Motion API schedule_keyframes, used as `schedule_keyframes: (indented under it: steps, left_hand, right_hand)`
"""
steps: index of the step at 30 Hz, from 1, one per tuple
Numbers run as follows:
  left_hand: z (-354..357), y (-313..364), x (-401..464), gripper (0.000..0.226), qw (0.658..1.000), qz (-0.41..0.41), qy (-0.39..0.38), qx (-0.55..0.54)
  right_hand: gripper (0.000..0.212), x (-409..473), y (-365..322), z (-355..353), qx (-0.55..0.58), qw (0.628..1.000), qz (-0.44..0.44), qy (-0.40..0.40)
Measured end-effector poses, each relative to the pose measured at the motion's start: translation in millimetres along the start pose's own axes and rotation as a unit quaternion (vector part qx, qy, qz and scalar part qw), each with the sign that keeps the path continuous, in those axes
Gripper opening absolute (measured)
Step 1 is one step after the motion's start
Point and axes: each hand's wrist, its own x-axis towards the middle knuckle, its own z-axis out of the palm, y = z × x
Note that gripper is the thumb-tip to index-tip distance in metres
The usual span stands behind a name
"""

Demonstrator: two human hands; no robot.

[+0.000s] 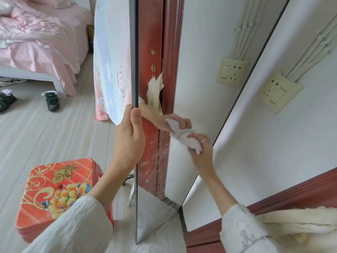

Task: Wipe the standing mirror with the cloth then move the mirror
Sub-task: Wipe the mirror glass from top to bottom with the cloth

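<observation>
The left hand [130, 136] grips the left edge of the upright mirror [191, 61], thumb on the frame. The right hand [200, 148] presses a bunched white cloth [184, 138] against the glass. A red stool [60, 194] stands near left; a pink bed [40, 39] and shoes [52, 101] lie far left

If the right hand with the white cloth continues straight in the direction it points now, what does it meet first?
The right hand presses the crumpled white cloth against the glass of the dark-framed standing mirror. Straight on, it meets only that glass; its own reflection touches it there.
</observation>
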Motion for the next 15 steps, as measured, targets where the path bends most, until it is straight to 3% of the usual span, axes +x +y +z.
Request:
schedule_keyframes:
  steps: [3,5,7,11,15]
  left_hand:
    - [-1,0,1,0.032,1.0,-0.001,-0.001,-0.003]
    - [-2,1,0,0.031,1.0,0.0,-0.005,0.002]
    - [-2,1,-1,0.03,1.0,0.005,-0.009,0.007]
    - [-2,1,-3,0.031,1.0,0.005,-0.007,0.022]
    - [-2,2,-1,0.033,1.0,0.011,0.001,0.018]
  right_hand:
    - [0.034,-19,27,5,-0.057,0.992,0.054,-0.101]
    - [0.022,-22,42,2,-0.166,0.957,0.076,-0.225]
    - [0.027,-16,43,-9,-0.223,0.936,0.067,-0.263]
    - [0.027,12,-4,-33,-0.138,0.987,-0.017,-0.081]
    - [0.025,44,-55,-41,-0.059,0.997,-0.033,0.04]
